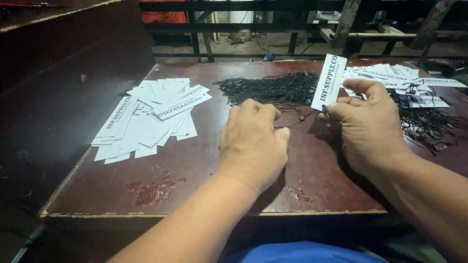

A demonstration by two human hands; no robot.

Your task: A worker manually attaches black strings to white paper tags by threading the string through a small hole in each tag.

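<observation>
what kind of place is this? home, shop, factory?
Probably a small workshop or packing bench, not a home. A worn, stained wooden table holds a fanned stack of white paper tags, a heap of black string loops and more tags with strings on the right. Rough frames stand behind.

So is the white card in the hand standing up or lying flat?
Standing up. The right hand pinches the white card at its bottom end, so it rises off the table.
</observation>
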